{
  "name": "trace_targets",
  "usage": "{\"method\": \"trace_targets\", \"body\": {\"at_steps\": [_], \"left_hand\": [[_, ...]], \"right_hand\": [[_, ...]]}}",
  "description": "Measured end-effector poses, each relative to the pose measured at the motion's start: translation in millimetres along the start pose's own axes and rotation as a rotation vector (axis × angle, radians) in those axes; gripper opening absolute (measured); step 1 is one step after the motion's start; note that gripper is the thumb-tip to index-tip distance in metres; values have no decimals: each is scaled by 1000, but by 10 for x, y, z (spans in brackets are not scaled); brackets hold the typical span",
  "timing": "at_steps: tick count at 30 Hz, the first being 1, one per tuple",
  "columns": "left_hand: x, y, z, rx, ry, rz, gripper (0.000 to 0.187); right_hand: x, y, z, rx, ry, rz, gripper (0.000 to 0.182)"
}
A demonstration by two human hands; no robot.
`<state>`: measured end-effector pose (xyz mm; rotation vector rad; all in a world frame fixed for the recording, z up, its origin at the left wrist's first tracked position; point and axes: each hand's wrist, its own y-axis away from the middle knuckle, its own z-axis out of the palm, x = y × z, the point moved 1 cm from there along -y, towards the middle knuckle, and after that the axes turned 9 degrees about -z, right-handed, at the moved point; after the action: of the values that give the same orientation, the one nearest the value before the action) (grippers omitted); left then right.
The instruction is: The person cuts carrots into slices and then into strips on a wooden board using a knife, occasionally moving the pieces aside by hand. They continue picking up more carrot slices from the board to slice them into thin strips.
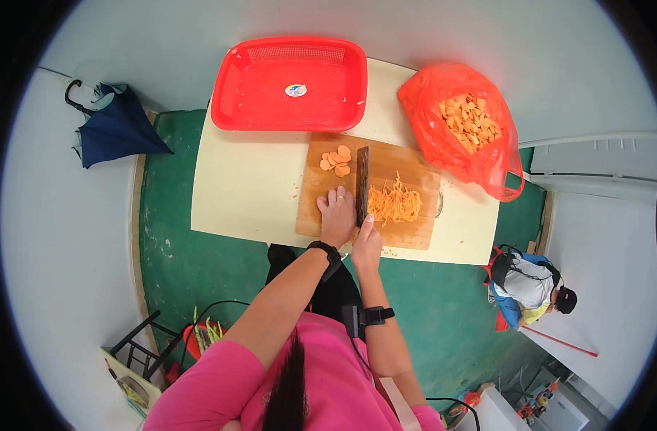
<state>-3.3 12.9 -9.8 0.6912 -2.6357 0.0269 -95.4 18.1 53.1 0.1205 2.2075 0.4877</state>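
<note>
A wooden cutting board (pixel 314 194) lies on the pale table. My right hand (pixel 367 243) is closed round the handle end of a dark, wide-bladed knife (pixel 363 183), whose blade stands upright on the board. Left of the blade, my left hand (pixel 337 214) rests on the board with its fingertips bent down and close together; whatever is under them is hidden. Orange shreds (pixel 394 202) are heaped just right of the knife. Above my left hand sits a small group of round orange slices (pixel 336 161).
Behind the board stands a red plastic basket (pixel 289 121). A red bag (pixel 432 93) of orange pieces (pixel 471 122) is at the table's back right. A person (pixel 522 280) is at the far right. A dark umbrella (pixel 117 129) hangs at the left wall.
</note>
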Motion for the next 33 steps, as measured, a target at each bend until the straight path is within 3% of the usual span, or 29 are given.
{"method": "trace_targets", "body": {"at_steps": [14, 21, 29, 33], "left_hand": [[3, 1, -11, 18, 50, -5, 20], [-4, 3, -9, 3, 18, -8, 19], [2, -3, -39, -17, 14, -3, 40], [-9, 13, 14, 6, 21, 2, 33]], "right_hand": [[147, -51, 5, 37, -77, -32, 74], [119, -7, -6, -25, -18, -30, 66], [6, -15, 46, 4, 3, -56, 67], [17, -49, 53, 3, -12, -2, 70]]}}
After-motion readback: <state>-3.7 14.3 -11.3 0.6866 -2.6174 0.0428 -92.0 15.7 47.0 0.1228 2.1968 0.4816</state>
